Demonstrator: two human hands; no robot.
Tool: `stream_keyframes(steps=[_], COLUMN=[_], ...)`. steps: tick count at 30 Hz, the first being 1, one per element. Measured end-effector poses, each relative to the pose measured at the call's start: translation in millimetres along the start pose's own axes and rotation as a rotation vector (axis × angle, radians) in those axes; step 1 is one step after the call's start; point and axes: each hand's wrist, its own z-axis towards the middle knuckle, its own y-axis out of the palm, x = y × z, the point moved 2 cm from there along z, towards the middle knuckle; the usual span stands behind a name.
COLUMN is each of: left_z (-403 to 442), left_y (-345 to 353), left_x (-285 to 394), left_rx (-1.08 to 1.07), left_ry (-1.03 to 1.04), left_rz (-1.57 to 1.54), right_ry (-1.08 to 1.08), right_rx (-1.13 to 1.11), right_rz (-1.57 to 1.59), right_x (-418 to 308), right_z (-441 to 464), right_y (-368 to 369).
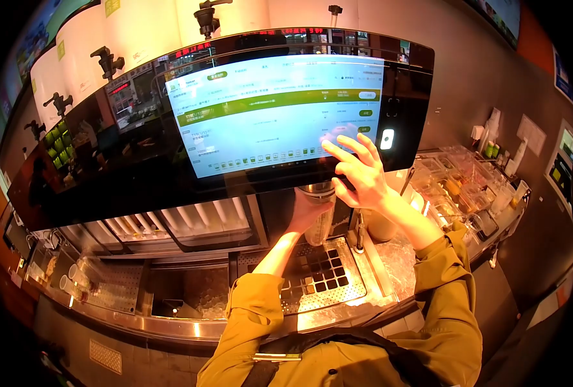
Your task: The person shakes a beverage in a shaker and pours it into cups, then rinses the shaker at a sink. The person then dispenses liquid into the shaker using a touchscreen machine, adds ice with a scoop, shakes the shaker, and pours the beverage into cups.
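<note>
My left hand [307,211] is wrapped around a tall clear cup [320,231], held upright below the black machine's lower edge. A metallic band shows at the cup's top, partly hidden by the machine. My right hand [362,169] is raised before the lower right of the lit touchscreen [267,122], its fingers spread and nothing in them. Whether a fingertip touches the glass I cannot tell. The screen shows a list with a green highlighted row and a line of small cup icons along the bottom. Beneath the cup lies a grated drip tray [325,284].
Right of the machine, a counter holds several clear containers [460,184]. Several white tanks with black taps [109,62] stand behind the screen. At the far left are plastic cups [74,277]. A metal counter edge [190,327] runs in front of me.
</note>
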Motion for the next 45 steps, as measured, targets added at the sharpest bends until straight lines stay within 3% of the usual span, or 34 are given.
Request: stream_keyframes(steps=[3,15,23,27,29,31,34,38,45], left_z=[-0.9,-3.3,-10.2,-9.4,-8.0,-8.2,-8.3,-4.8,-4.6], left_y=[-1.0,1.8,2.6,3.0,-1.8,1.2,5.4,1.0,-2.3], left_x=[1.5,2.7,12.7,9.9,-9.0,2.9,15.2,14.3,11.9], left_rx=[-0.026,0.018,0.013,-0.004,-0.012,-0.051,-0.03,0.028,0.003], left_ry=[0.06,-0.05,-0.095,-0.145,0.043,0.105,-0.046,0.075,0.079], left_rz=[0.059,0.036,0.102,-0.031,-0.011,-0.025,-0.115,0.048,0.056], right_ry=[0.019,0.044,0.146,0.205,0.214,0.196,0.242,0.205,0.237], right_rx=[-0.001,0.035,0.298,0.177,0.116,0.132,0.122,0.186,0.252], right_rz=[0.01,0.048,0.013,-0.014,-0.011,0.026,0.016,0.017,0.052], right_x=[-0.8,-4.0,8.0,9.2,10.6,11.7,8.6,9.2,20.2], right_z=[-1.9,2.5,-25.3,-62.0,-70.2,-73.1,-58.9,-31.1,-29.0], right_y=[0.9,-6.2,-43.9,-39.7,-35.3,-30.9,-28.4,-26.0,-25.8])
